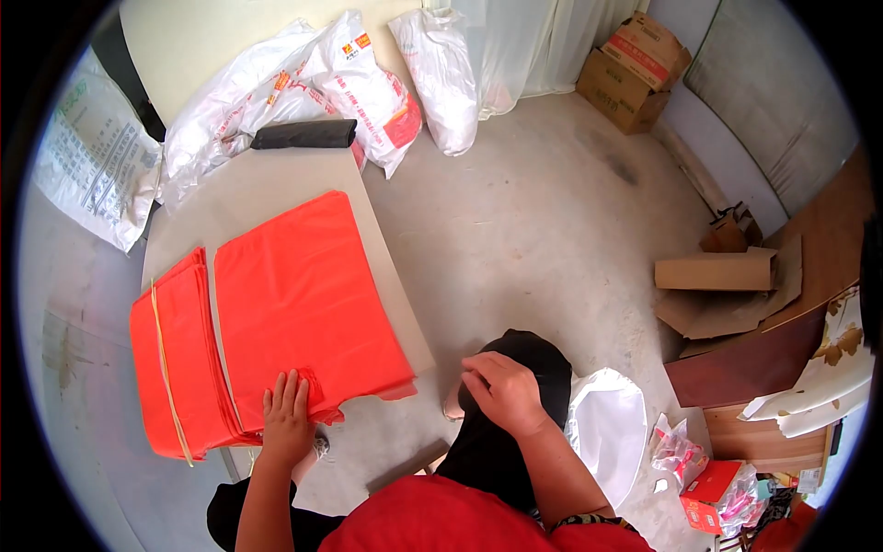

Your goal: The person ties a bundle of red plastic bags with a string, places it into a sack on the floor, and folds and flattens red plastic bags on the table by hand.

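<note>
A wide stack of flat red plastic sheets or bags [303,285] lies on the pale table [391,276]. My left hand [287,414] rests flat on its near edge, the fingers stretched out and close together. Left of it sits a narrower red bundle [179,359] with a yellow band [164,368] around it. My right hand [504,388] is above my right knee, off the table, its fingers bent; whether anything is between them is hidden.
A black roll [303,134] and white printed sacks [359,92] are at the table's far end. A white lined bin [609,432] stands right of my knee. Cardboard boxes [635,69] are at the back right, an opened carton [713,272] at the right.
</note>
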{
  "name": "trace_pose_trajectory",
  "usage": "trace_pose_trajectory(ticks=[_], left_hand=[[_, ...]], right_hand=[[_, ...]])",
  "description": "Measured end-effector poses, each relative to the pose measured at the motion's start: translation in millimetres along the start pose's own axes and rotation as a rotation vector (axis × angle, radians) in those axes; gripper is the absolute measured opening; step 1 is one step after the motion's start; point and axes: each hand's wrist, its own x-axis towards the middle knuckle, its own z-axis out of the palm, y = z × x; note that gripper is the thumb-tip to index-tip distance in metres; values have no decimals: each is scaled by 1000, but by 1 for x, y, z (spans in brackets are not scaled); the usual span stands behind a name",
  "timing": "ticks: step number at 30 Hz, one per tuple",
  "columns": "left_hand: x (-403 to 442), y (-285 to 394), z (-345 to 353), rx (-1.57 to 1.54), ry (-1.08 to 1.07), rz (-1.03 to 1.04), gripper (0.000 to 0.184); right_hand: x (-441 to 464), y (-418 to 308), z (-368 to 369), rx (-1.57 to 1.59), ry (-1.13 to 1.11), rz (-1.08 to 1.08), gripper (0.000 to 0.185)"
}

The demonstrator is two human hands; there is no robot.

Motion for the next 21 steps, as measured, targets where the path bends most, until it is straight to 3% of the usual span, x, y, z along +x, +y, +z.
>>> trace_pose_trajectory(ticks=[21], left_hand=[[0,-1,3,4,17,-8,84]], right_hand=[[2,-1,2,-16,-31,-10,15]])
